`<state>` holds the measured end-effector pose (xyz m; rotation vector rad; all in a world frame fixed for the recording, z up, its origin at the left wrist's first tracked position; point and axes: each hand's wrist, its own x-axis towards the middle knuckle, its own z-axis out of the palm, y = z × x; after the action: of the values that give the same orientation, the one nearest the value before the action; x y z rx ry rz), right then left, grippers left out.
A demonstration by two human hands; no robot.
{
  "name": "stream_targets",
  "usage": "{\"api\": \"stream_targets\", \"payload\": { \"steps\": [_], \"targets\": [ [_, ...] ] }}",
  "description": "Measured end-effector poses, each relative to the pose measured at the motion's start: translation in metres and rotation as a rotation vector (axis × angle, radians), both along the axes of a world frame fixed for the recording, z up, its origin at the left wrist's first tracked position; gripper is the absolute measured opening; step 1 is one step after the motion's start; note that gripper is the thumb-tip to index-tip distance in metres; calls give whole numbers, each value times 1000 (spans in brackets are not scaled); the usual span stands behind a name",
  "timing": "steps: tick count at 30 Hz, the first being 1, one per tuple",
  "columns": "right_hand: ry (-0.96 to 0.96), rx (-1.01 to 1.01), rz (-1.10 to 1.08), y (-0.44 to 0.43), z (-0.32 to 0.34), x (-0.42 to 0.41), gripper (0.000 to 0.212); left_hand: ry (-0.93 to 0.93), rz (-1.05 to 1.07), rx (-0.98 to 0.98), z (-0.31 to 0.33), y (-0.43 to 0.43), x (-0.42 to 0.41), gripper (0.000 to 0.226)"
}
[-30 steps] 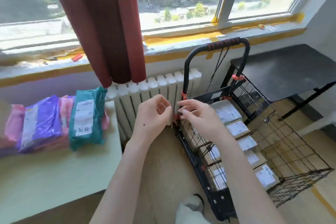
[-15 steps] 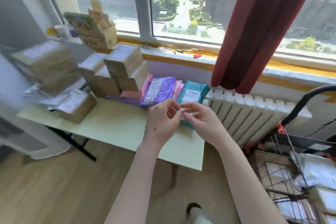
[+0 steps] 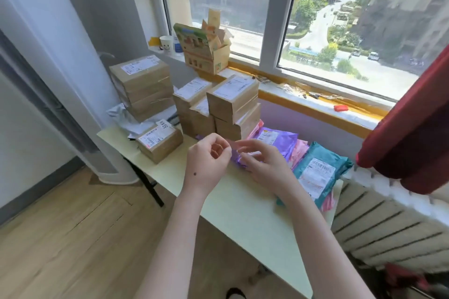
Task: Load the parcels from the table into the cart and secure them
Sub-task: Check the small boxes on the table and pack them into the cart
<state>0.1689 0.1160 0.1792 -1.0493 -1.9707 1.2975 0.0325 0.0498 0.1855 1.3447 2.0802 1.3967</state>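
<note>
The left hand (image 3: 207,162) is held loosely curled above the table (image 3: 243,213), and nothing is seen in it. The right hand (image 3: 266,167) is held beside it, fingers relaxed over a purple bag (image 3: 277,141); contact cannot be told. A teal bag (image 3: 318,172) is laid to the right and brown boxes (image 3: 232,99) are stacked behind, all on the pale table. Sill (image 3: 315,102), red curtain (image 3: 413,133), radiator (image 3: 388,230) and wood floor (image 3: 73,238) are seen around.
</note>
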Motion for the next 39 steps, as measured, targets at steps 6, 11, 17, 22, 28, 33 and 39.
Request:
{"api": "stream_targets", "payload": {
  "steps": [6,11,17,22,28,33,39],
  "targets": [
    [6,-33,-27,49,2,-14,24,-70,95,-15,-6,50,-23,11],
    [51,-123,-65,76,3,-29,26,-92,99,-38,-9,82,-36,12],
    [26,-105,-69,102,7,-54,25,-79,66,-45,-10,117,-62,10],
    [-32,-79,-185,121,1,-84,30,-50,26,-53,-10,145,-94,9],
    [-29,-68,-438,134,-4,-123,33,-31,-70,-70,-13,174,-145,21],
    [-39,-76,-534,140,-4,-147,44,-74,-196,-72,-18,196,-176,41],
    [-18,-102,-681,140,-9,-165,57,-87,-337,-171,-31,212,-190,49]
  ]
}}
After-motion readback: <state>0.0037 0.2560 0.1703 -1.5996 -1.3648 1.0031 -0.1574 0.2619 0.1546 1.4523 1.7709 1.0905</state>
